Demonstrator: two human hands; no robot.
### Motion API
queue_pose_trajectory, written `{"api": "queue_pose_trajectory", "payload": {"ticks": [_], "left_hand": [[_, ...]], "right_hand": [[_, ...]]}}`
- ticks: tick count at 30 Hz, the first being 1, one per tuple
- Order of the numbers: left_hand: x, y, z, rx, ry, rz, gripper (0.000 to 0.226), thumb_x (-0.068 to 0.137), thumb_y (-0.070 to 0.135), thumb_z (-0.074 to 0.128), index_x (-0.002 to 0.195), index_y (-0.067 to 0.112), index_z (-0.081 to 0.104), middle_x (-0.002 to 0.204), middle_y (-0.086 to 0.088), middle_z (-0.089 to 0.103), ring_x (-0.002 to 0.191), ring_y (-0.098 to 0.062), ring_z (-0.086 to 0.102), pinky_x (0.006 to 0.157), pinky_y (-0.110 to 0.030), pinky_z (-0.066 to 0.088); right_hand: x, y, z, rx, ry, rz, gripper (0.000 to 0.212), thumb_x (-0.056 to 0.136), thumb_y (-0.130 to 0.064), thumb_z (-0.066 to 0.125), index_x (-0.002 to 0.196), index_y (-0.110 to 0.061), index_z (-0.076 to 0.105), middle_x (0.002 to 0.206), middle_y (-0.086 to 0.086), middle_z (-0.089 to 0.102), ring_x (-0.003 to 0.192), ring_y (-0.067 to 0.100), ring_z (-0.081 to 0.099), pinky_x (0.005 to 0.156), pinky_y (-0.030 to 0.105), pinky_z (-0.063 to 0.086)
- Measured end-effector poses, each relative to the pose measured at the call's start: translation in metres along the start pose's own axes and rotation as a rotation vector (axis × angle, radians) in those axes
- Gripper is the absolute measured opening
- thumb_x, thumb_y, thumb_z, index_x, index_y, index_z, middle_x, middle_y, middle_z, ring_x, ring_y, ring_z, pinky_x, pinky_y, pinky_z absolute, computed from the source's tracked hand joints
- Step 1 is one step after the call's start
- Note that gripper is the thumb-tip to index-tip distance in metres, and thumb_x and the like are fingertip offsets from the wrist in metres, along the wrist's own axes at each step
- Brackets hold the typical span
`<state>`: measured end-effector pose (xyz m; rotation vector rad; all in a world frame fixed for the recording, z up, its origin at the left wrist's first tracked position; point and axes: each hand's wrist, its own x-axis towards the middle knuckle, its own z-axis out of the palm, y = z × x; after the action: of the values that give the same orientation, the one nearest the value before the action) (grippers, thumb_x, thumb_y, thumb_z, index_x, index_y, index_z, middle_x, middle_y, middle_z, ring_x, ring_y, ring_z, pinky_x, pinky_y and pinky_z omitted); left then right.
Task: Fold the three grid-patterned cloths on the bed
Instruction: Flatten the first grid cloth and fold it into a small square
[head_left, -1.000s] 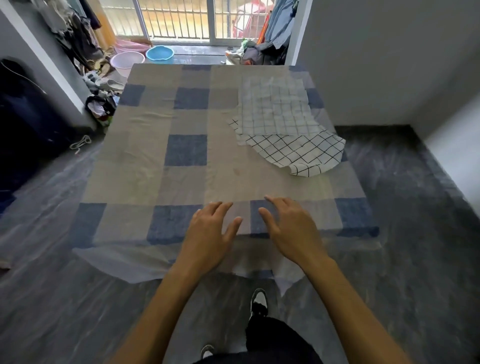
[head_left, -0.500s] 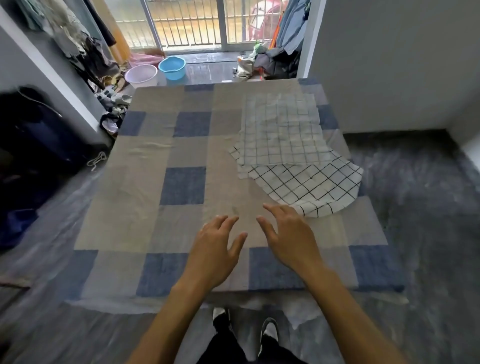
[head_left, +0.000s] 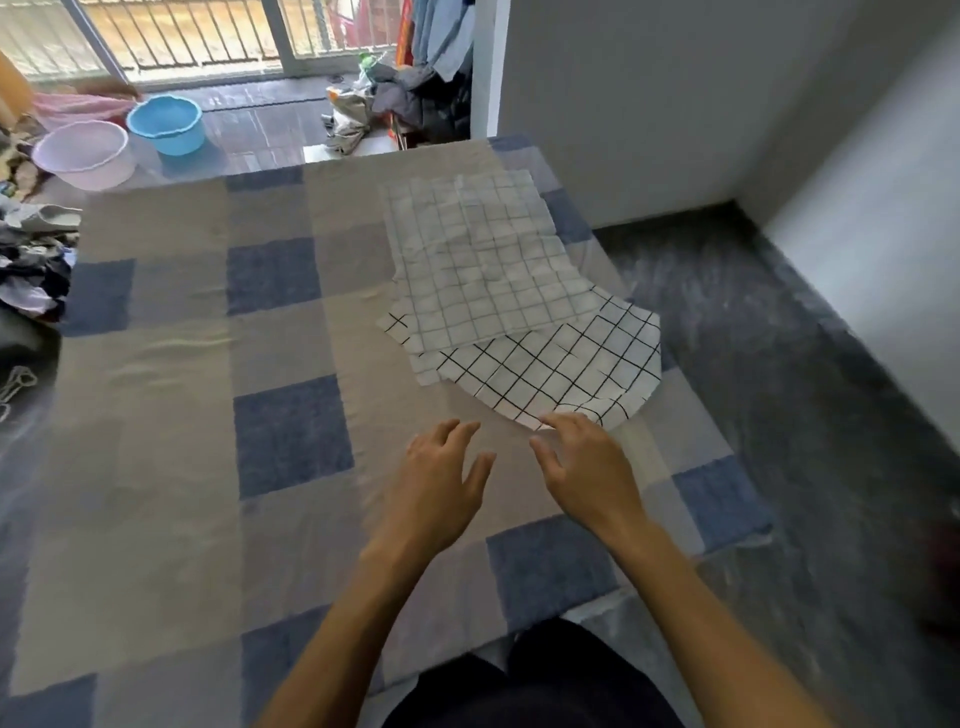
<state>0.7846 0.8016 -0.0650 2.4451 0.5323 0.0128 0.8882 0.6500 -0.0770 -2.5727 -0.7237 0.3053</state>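
Bedroom w/ dark floor, balcony rail glowing at the back; a pink basin (head_left: 82, 154) and a blue basin (head_left: 166, 123) are sitting on the floor far left, clear of the work area. Checked bedspread (head_left: 156, 364) is lying flat over the bed, giving a smooth surface for folding.

Left hand (head_left: 439, 486) is hovering over bare bedspread near the middle, fingers spread apart, gripping nothing, prob. waiting to help once a cloth is dragged closer.

Pile of cloths is lying right of center, toward the far right side of the bed: a faint-grid cloth (head_left: 478, 260) is overlapping a bold-grid cloth (head_left: 561, 364), whose curved near edge is sticking out toward the person. A third layer edge seems to be peeking out at the pile's left side, can't confirm. None folded yet, so task is looking barely begun.

Right hand (head_left: 587, 467) is reaching w/ fingers open, fingertips (head_left: 553, 420) right at the bold-grid cloth's near edge; touching or just above, can't tell. No pinch closed on it yet. Likely going for that edge because it's the nearest exposed one.
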Motion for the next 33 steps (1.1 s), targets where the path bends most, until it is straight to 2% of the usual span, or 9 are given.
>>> {"api": "queue_pose_trajectory", "payload": {"ticks": [5,11,15,18,24,28,30,33], "left_hand": [[0.033,0.012,0.026,0.077,-0.088,0.114,0.047,0.093,0.038,0.052,0.136,0.023,0.042,0.140,-0.002,0.043,0.127,-0.020,0.039,0.107,-0.036,0.034],[0.071,0.036,0.081,0.169,-0.134,0.156,0.050,0.088,0.025,0.062,0.135,0.021,0.045,0.139,-0.008,0.045,0.130,-0.025,0.039,0.109,-0.041,0.033],[0.097,0.045,0.117,0.250,-0.119,0.258,0.057,0.073,-0.001,0.072,0.125,0.017,0.056,0.127,-0.017,0.053,0.120,-0.034,0.047,0.099,-0.044,0.040],[0.111,0.043,0.136,0.315,-0.119,0.320,0.062,0.069,-0.014,0.066,0.123,0.015,0.057,0.127,-0.021,0.052,0.122,-0.038,0.046,0.098,-0.048,0.040],[0.139,0.033,0.142,0.238,-0.140,0.355,0.038,0.071,-0.008,0.070,0.103,0.012,0.071,0.115,-0.020,0.062,0.110,-0.037,0.056,0.091,-0.051,0.046],[0.146,0.040,0.126,0.152,-0.072,0.324,0.024,0.079,0.007,0.069,0.099,0.018,0.073,0.111,-0.010,0.066,0.107,-0.027,0.057,0.090,-0.045,0.046],[0.143,0.046,0.116,0.101,-0.010,0.312,0.020,0.081,0.011,0.068,0.099,0.018,0.072,0.110,-0.008,0.066,0.106,-0.025,0.056,0.089,-0.040,0.045],[0.138,0.052,0.099,0.049,0.077,0.296,0.018,0.083,0.013,0.067,0.098,0.019,0.072,0.107,-0.005,0.066,0.103,-0.022,0.057,0.087,-0.034,0.043]], "right_hand": [[0.004,0.042,-0.001,-0.002,0.046,0.113,0.038,0.095,-0.040,0.044,0.122,-0.017,0.058,0.122,0.001,0.058,0.111,0.015,0.053,0.096,0.033,0.044],[0.012,0.093,-0.001,0.021,0.037,0.211,0.036,0.095,-0.032,0.048,0.126,-0.016,0.055,0.129,0.004,0.054,0.119,0.017,0.048,0.101,0.032,0.037],[0.017,0.114,0.007,0.062,0.011,0.250,0.036,0.096,-0.034,0.047,0.128,-0.018,0.053,0.130,0.003,0.052,0.120,0.017,0.047,0.101,0.030,0.036],[0.018,0.121,0.010,0.104,0.016,0.257,0.035,0.095,-0.032,0.048,0.127,-0.018,0.054,0.128,0.003,0.052,0.118,0.017,0.048,0.100,0.030,0.038],[0.021,0.127,0.015,0.149,0.036,0.248,0.034,0.094,-0.030,0.051,0.125,-0.015,0.055,0.139,0.008,0.042,0.124,0.022,0.044,0.102,0.039,0.041],[0.027,0.125,0.012,0.153,0.056,0.231,0.041,0.093,-0.032,0.053,0.130,-0.016,0.051,0.149,0.011,0.028,0.131,0.027,0.039,0.105,0.041,0.039],[0.031,0.118,0.007,0.150,0.059,0.183,0.049,0.090,-0.033,0.058,0.135,-0.018,0.045,0.152,0.011,0.023,0.134,0.027,0.035,0.108,0.038,0.036],[0.035,0.106,-0.002,0.135,0.096,0.097,0.067,0.084,-0.036,0.065,0.141,-0.022,0.034,0.153,0.010,0.019,0.139,0.023,0.024,0.108,0.029,0.021]]}}
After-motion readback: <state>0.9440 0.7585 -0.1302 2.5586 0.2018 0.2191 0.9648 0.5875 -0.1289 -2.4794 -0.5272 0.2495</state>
